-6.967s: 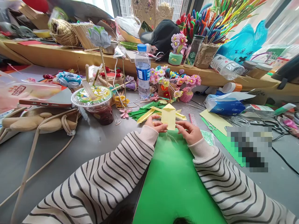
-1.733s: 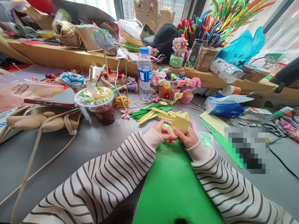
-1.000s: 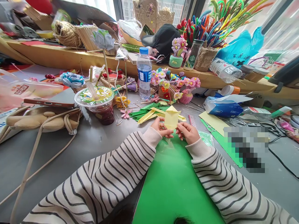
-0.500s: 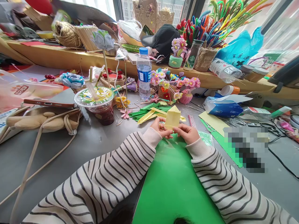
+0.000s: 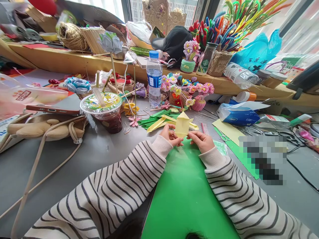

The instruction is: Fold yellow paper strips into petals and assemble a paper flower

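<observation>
A small piece of folded yellow paper (image 5: 182,125), pointed at the top, is held up over the front of the green sheet (image 5: 189,192). My left hand (image 5: 171,135) grips its lower left side, fingers curled behind and below it. At its lower right corner, the thumb and fingertips of my right hand (image 5: 202,140) are pinched together; how much paper lies between them is hard to see. Just behind, folded green strips (image 5: 151,121) and folded yellow strips (image 5: 159,123) lie in a pile on the grey table (image 5: 104,172).
Left of the pile stands a lidded drink cup (image 5: 106,114), with a phone (image 5: 54,110) on a beige bag beyond it. A water bottle (image 5: 154,79) and crocheted flowers (image 5: 189,91) stand behind. Scissors (image 5: 223,135), yellow paper and a blue tissue pack (image 5: 235,114) lie right.
The yellow paper has shifted slightly left and turned a little. My right fingertips have moved from its bottom edge outward to its lower right corner. The left hand has stayed nearly still.
</observation>
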`<state>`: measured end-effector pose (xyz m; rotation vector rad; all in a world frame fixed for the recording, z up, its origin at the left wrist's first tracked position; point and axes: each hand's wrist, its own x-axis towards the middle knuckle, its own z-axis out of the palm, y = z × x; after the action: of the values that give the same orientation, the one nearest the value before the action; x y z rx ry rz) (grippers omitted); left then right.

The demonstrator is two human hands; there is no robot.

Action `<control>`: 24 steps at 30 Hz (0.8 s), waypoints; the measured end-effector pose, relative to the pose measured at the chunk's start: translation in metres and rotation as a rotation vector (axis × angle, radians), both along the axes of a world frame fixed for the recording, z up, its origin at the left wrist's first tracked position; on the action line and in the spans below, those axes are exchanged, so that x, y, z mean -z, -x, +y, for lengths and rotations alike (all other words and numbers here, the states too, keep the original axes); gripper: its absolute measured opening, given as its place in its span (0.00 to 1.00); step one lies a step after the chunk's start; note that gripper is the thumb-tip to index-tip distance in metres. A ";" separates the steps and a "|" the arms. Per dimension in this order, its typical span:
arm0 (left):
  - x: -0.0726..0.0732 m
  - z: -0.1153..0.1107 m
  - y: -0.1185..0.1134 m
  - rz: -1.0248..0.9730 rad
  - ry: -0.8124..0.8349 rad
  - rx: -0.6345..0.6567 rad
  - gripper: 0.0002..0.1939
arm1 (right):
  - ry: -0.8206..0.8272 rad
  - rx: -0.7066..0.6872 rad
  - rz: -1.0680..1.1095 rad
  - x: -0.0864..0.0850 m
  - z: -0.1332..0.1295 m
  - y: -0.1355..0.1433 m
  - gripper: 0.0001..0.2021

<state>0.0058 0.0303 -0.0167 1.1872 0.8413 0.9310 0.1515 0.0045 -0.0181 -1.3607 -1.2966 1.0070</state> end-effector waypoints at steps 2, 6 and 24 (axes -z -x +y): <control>0.001 0.001 0.000 -0.018 -0.002 0.012 0.26 | 0.011 -0.039 0.011 0.000 -0.001 0.001 0.14; 0.001 0.001 0.000 -0.024 -0.001 0.023 0.26 | -0.008 -0.026 -0.059 -0.001 -0.002 0.003 0.13; 0.003 0.004 0.002 -0.040 0.008 0.001 0.26 | -0.040 -0.084 -0.162 -0.006 -0.006 0.005 0.12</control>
<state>0.0039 0.0341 -0.0194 1.1580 0.8116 0.9468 0.1467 -0.0016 -0.0116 -1.3892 -1.4972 0.9373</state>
